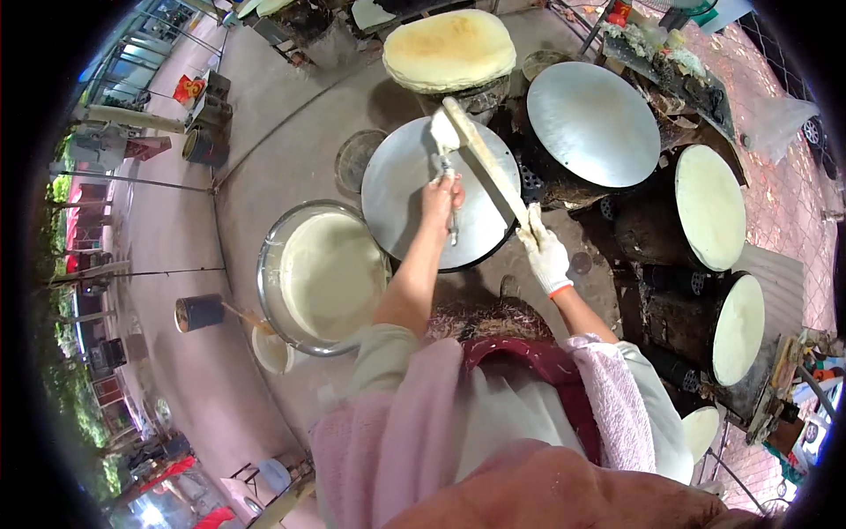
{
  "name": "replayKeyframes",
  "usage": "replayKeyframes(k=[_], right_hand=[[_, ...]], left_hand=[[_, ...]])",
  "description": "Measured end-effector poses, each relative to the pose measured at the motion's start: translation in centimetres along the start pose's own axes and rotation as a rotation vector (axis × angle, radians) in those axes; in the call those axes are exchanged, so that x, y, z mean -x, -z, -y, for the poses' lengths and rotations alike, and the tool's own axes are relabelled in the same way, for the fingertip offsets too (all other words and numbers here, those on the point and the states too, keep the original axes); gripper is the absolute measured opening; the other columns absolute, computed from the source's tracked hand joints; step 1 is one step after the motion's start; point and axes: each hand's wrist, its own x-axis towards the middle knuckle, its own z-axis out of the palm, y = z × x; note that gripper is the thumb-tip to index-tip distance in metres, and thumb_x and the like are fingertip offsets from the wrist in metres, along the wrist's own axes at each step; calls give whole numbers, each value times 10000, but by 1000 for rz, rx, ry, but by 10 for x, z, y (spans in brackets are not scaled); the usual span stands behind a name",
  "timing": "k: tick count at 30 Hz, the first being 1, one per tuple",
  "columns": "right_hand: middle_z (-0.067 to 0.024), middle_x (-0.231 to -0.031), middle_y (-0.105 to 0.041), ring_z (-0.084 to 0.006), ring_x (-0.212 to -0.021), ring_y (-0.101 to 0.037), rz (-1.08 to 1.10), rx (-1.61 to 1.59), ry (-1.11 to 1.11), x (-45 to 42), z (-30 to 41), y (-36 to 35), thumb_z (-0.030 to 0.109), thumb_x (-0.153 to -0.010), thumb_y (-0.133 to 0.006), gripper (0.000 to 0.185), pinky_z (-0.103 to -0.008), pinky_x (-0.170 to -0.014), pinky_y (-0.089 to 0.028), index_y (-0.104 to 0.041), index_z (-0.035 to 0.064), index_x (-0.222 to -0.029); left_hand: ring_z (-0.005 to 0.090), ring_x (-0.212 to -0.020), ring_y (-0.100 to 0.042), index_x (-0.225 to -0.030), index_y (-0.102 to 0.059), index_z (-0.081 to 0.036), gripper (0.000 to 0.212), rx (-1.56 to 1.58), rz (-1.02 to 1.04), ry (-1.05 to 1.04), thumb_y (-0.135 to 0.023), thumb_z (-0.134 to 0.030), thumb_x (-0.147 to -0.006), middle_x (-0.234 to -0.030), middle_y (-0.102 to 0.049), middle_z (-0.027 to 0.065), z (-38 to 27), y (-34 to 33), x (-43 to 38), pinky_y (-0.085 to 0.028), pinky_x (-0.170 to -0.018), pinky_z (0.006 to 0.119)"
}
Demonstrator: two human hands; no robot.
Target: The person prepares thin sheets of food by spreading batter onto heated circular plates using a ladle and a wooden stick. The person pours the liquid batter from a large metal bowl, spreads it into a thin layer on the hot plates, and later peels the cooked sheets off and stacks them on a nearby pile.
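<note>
My bare left hand (440,200) grips the handle of a ladle (445,132), whose head is coated in pale batter. A white knitted glove covers my right hand (548,257), which holds the near end of a long, batter-smeared wooden strip (490,164). The strip slants over a round metal griddle (396,192), its far end beside the ladle head. I cannot tell whether the two touch. Bare metal shows across the griddle. To its left stands a wide steel basin (262,278) of pale batter (334,274).
A tall stack of flatbreads (449,49) sits beyond the griddle. On the right are another bare griddle (593,125) and several batter-covered ones, including a near one (710,207). A small bucket (272,350) stands by the basin, a dark can (199,313) farther left.
</note>
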Motion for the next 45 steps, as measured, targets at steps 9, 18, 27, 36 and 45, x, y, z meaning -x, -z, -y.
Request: replayKeyframes(k=[9, 18, 27, 36, 45], right_hand=[[-74, -902, -678, -123, -744, -585, 166, -762, -320, -20, 7, -35, 312, -851, -662, 426, -279, -710, -468, -618, 15, -1152], [-59, -901, -682, -161, -809, -629, -37, -784, -157, -43, -45, -47, 289, -855, -646, 405, -256, -700, -501, -610, 47, -1179], [-129, -1082, -648, -169, -927, -623, 42, -543, -92, -54, -9, -21, 90, -869, -615, 393, -235, -881, -467, -532, -54, -1225], [-40, -872, -645, -87, -752, -575, 425, -374, -110, -81, 30, -26, 231, -878, -622, 386, -177, -672, -457, -589, 16, -1197], [-37, -849, -634, -66, -755, -553, 660, -580, -154, -114, 23, -23, 130, -872, -620, 262, -189, -624, -458, -618, -12, -1091]], left_hand=[[138, -600, -494, -1005, -521, -3, 162, -553, -394, -515, -552, -120, -897, -736, -520, 41, 30, 70, 15, -415, -545, 290], [53, -454, -384, -1062, -480, -52, 144, -307, -196, -331, -403, -51, -940, -634, -414, -18, -29, 131, 103, -319, -386, 204], [74, -417, -396, -896, -496, -29, 105, -1201, -285, -677, -449, -120, -920, -559, -412, 2, 3, 200, 177, -327, -367, 246], [106, -361, -413, -782, -427, -42, 172, -430, -566, 3, -425, -143, -921, -556, -429, 24, -17, 155, 208, -320, -333, 269], [87, -376, -415, -790, -434, -59, 186, -306, -745, 32, -454, -166, -940, -550, -421, 3, 11, 116, 224, -331, -332, 256]])
